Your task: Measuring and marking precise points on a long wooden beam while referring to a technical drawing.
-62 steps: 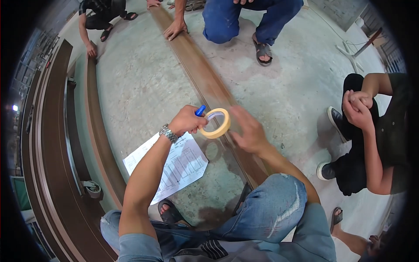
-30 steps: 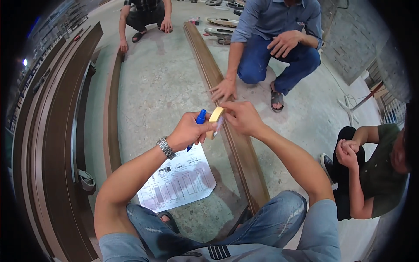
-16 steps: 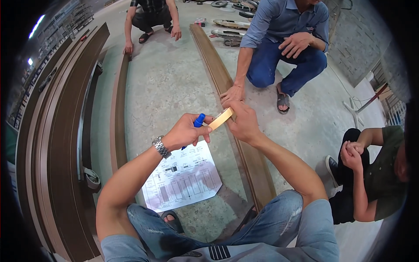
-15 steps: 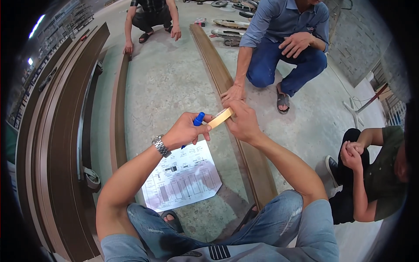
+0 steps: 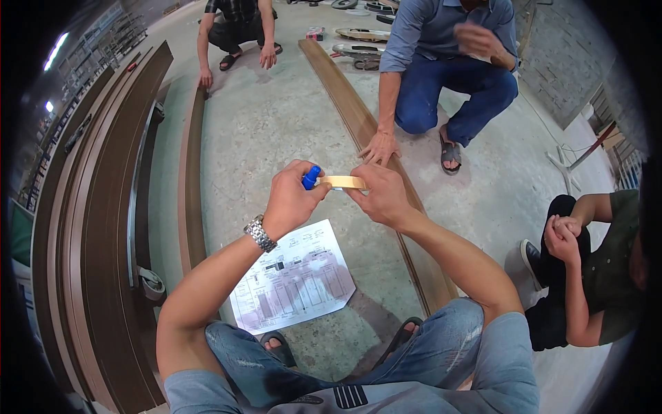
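Between my hands is a roll of yellowish tape [image 5: 344, 182], seen nearly edge-on. My right hand [image 5: 383, 196] is closed around its right side. My left hand [image 5: 289, 199] grips a blue marker [image 5: 312, 177], its thumb and fingers at the tape's left side; whether it also pulls a loose end is too small to tell. A printed drawing sheet [image 5: 293, 279] lies on the floor below, in front of my feet. Beside my right hand a long brown board [image 5: 348, 103] runs along the floor, partly hidden by my forearm.
A co-worker's hand [image 5: 380, 146] rests on that board. Another person's hand [image 5: 205, 78] touches a second narrow board [image 5: 191, 172] on the left. Long brown panels [image 5: 103, 241] are stacked at far left, with a caster wheel [image 5: 152, 281] beside them. Someone crouches at right with hands clasped [image 5: 562, 234].
My hands have drawn back from the board, and the tape has turned from slanted to level. The co-worker in blue has lifted the free hand, which is blurred.
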A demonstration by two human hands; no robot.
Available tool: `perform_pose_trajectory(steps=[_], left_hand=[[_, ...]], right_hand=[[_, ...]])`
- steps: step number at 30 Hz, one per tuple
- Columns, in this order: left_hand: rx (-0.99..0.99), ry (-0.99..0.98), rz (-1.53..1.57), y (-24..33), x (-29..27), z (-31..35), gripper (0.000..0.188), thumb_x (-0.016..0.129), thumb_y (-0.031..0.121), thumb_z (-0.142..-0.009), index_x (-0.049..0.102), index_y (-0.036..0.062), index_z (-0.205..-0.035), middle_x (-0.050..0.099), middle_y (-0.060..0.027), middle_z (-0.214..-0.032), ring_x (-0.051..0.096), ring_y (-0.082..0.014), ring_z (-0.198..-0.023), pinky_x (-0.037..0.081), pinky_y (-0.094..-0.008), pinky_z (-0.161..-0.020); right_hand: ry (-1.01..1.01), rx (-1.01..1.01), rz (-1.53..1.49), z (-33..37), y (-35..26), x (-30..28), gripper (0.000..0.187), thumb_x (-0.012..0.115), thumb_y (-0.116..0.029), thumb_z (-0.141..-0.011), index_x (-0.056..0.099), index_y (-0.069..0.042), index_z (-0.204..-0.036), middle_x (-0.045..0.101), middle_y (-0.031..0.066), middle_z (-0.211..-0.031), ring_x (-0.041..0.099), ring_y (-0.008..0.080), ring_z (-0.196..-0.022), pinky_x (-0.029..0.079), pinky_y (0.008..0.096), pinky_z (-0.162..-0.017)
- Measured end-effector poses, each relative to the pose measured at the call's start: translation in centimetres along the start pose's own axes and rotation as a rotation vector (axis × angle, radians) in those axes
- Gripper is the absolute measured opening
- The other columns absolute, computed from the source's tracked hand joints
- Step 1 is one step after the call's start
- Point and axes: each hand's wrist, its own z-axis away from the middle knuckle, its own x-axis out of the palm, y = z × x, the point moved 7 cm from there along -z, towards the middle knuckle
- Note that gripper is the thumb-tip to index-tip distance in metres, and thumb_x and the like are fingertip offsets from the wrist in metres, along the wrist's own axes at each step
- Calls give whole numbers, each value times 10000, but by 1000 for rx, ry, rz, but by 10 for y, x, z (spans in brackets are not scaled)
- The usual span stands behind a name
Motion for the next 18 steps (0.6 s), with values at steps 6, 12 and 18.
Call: perform_pose_trajectory(steps=[6, 12, 18], left_hand=[[-105, -62, -85, 0, 3, 2, 230, 760, 179, -803, 691, -38, -837, 664, -168, -783, 654, -341, -708, 505, -417, -679], [18, -64, -341, 15, 6, 5, 224, 747, 175, -828, 697, -36, -774, 682, -158, -685, 673, -275, -603, 516, -383, -619], [-66, -116, -353, -1, 17, 8, 186, 724, 147, -845, 721, -35, -807, 701, -158, -680, 698, -272, -616, 534, -377, -626]], right_hand=[[-62, 15, 41, 4, -9, 4, 279, 804, -141, -744, 600, -69, -921, 653, 99, -833, 657, 300, -785, 499, 412, -657], [-75, -62, 178, 8, -23, 6, 310, 808, -126, -707, 580, -88, -913, 640, 80, -839, 641, 276, -770, 488, 420, -614], [-50, -125, 181, 12, -31, 9, 295, 804, -110, -690, 566, -82, -863, 631, 75, -793, 628, 265, -748, 482, 413, -590]])
